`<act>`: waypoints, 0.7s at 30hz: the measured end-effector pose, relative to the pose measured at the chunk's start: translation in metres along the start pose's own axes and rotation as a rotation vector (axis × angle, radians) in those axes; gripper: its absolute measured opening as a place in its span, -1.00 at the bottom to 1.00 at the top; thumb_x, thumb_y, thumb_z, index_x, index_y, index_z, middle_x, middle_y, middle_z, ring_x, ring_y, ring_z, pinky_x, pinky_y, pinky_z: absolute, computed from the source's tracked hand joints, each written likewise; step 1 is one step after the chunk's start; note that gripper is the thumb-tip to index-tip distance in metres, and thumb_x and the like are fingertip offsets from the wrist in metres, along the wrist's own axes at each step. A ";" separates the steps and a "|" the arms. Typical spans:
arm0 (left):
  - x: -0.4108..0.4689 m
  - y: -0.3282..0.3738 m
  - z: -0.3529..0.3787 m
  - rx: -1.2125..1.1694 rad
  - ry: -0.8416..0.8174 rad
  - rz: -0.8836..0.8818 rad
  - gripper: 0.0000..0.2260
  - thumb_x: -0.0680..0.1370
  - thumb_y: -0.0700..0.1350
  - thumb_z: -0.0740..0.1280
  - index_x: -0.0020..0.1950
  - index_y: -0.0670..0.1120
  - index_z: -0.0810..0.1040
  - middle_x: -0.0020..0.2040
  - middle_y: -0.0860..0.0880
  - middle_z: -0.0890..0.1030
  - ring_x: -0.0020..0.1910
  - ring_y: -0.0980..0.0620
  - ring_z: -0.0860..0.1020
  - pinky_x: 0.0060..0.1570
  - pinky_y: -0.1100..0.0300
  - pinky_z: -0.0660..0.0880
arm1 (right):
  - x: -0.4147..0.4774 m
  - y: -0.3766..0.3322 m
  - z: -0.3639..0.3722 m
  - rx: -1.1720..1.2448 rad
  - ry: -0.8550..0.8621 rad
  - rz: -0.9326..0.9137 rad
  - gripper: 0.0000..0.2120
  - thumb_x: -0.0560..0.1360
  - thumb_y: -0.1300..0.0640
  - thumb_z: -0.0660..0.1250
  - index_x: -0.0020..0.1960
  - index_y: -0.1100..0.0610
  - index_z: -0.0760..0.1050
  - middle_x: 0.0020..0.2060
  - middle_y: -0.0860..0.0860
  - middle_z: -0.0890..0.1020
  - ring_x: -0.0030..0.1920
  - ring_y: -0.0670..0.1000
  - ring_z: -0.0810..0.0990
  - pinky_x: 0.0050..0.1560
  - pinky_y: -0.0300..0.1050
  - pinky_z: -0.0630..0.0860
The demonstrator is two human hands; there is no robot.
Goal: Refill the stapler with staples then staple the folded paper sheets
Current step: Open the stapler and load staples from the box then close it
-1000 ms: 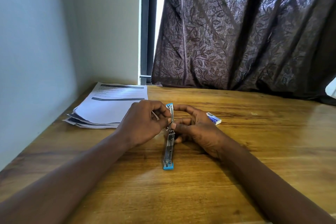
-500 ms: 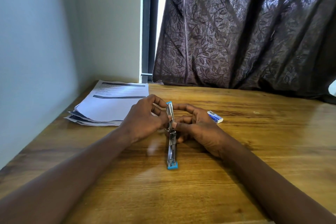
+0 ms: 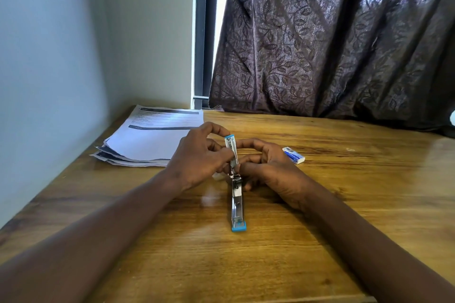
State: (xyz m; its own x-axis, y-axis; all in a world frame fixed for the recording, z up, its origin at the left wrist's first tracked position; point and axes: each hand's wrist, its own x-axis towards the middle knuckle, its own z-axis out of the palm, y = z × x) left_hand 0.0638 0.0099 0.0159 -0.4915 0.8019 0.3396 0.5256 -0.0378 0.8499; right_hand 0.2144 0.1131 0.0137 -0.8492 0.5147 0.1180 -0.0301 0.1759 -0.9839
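A slim metal stapler with blue ends lies swung fully open in a straight line on the wooden table, one blue tip near me and one far. My left hand pinches its far half from the left, fingers curled over the top. From the right, my right hand grips the same half near the hinge. Any staples between the fingers are hidden. A small blue and white staple box lies just right of my right hand. A stack of printed paper sheets sits at the back left.
A pale wall runs along the table's left edge. A dark patterned curtain hangs behind the table's far edge, with a window frame beside it. Bare wood lies between me and the stapler.
The stapler's near blue end has swung slightly to the right. Both hands have stayed on the stapler's far half with only small finger shifts.
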 end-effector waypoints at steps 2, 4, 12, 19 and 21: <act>0.001 -0.001 0.002 -0.003 -0.013 0.026 -0.66 0.48 -0.20 0.50 0.20 0.03 0.55 -0.30 -0.02 0.72 -0.41 0.09 0.66 -0.25 0.17 0.62 | 0.001 0.001 0.000 -0.007 0.014 0.006 -0.62 0.49 0.41 0.40 0.27 0.17 0.51 -0.04 0.33 0.70 -0.14 0.22 0.63 -0.38 -0.17 0.58; 0.002 -0.001 0.003 -0.029 -0.035 0.045 -0.67 0.49 -0.21 0.50 0.19 0.04 0.55 -0.30 -0.04 0.71 -0.40 0.07 0.66 -0.24 0.16 0.63 | 0.001 0.001 0.000 -0.029 0.018 0.012 -0.63 0.50 0.40 0.40 0.25 0.15 0.52 -0.12 0.24 0.73 -0.21 0.12 0.67 -0.37 -0.16 0.56; 0.004 -0.004 0.000 -0.140 -0.223 0.037 -0.58 0.52 -0.29 0.47 0.28 0.04 0.48 -0.12 -0.20 0.65 -0.28 -0.03 0.66 -0.23 0.13 0.63 | 0.001 0.001 0.001 -0.057 0.053 0.011 -0.73 0.56 0.24 0.39 0.25 0.14 0.51 -0.13 0.22 0.74 -0.09 0.35 0.69 -0.42 -0.17 0.53; 0.001 -0.004 -0.002 -0.080 -0.296 0.133 -0.42 0.46 -0.29 0.53 0.34 0.14 0.42 -0.01 -0.13 0.64 -0.30 -0.01 0.59 -0.20 -0.10 0.63 | 0.000 0.000 0.003 -0.131 0.177 -0.057 -0.85 0.62 0.24 0.27 0.18 0.19 0.51 -0.19 0.29 0.71 -0.21 0.38 0.69 -0.48 -0.12 0.55; -0.001 -0.004 -0.002 -0.049 -0.309 0.167 -0.39 0.44 -0.23 0.55 0.36 0.17 0.39 0.00 -0.09 0.63 -0.30 -0.07 0.59 -0.16 -0.17 0.63 | 0.000 0.001 0.004 -0.158 0.224 -0.085 -0.87 0.61 0.24 0.27 0.13 0.20 0.53 -0.28 0.22 0.70 -0.37 0.19 0.66 -0.49 -0.10 0.55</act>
State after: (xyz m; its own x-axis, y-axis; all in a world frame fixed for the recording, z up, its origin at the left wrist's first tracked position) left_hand 0.0607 0.0078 0.0135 -0.1645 0.9245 0.3438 0.5433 -0.2060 0.8139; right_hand 0.2124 0.1102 0.0122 -0.7094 0.6618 0.2426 0.0016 0.3457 -0.9383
